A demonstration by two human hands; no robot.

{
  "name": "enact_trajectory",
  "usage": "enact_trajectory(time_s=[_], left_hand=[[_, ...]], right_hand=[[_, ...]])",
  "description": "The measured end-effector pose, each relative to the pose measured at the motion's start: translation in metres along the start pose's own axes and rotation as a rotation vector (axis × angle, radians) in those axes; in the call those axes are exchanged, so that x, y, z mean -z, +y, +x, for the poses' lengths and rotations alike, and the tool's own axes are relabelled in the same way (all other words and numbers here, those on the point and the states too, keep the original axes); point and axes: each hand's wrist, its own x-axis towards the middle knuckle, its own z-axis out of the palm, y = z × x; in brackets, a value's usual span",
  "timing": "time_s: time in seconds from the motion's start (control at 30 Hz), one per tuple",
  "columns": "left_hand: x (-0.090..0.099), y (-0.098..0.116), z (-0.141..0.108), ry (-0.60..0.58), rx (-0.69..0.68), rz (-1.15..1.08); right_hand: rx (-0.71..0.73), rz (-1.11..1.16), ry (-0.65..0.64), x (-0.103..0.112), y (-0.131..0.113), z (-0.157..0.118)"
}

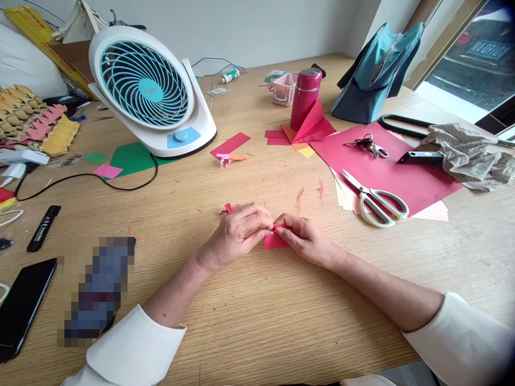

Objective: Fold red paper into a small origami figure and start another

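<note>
A small piece of red paper (275, 241) is pinched between my two hands over the middle of the wooden table. My left hand (243, 228) closes its thumb and fingers on the paper's upper left edge. From the other side my right hand (308, 238) grips the upper right edge, thumb toward me. The paper's top looks folded or rolled at the fingertips, and its lower part hangs flat below them. Just beyond my left hand lies a small cut red paper piece (228, 208), partly hidden by the knuckles.
White-handled scissors (372, 198) lie on large red sheets (333, 145) at right, near keys (372, 145). A fan (153, 91), magenta flask (304, 96) and blue bag (374, 75) stand farther back. A marker (43, 228) and black phone (26, 305) lie left.
</note>
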Motion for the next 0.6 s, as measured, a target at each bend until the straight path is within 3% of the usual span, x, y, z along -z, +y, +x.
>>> enact_trajectory(time_s=[0.13, 0.23, 0.47, 0.6], left_hand=[[0.001, -0.001, 0.0, -0.012, 0.045, -0.098], [-0.001, 0.002, -0.001, 0.011, 0.088, -0.037], [-0.021, 0.017, -0.005, 0.225, 0.229, 0.19], [-0.029, 0.021, -0.006, 0.285, 0.306, 0.171]], right_hand=[[-0.029, 0.067, 0.012, 0.001, 0.002, 0.0], [-0.041, 0.067, 0.031, 0.001, 0.002, -0.001], [-0.039, -0.036, 0.092, -0.002, -0.001, 0.0], [-0.023, -0.04, 0.139, -0.003, 0.0, 0.0]])
